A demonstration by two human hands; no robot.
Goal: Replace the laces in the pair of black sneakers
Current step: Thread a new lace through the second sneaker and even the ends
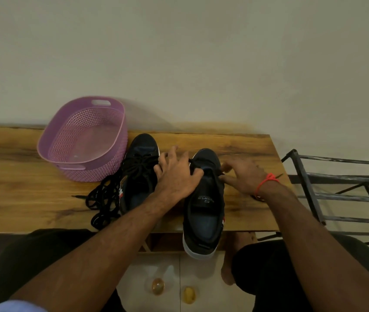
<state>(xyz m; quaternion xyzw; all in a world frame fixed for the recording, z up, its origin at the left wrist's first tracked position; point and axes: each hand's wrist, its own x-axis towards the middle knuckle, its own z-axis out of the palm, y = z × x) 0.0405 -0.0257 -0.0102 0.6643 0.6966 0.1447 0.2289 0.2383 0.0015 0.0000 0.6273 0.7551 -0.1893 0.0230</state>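
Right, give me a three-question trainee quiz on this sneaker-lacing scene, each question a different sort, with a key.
1. True or false: the purple basket holds the loose black laces.
2. Which sneaker are both hands working on: A) left sneaker, B) right sneaker?
3. Fill in: the right sneaker's heel overhangs the ____ edge of the wooden table.

Key: 1 false, the laces lie on the table beside the left sneaker; 2 B, left hand and right hand are at its eyelets; 3 near.

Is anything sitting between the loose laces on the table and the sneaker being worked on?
Yes. The other sneaker stands between the loose laces and the sneaker under both hands.
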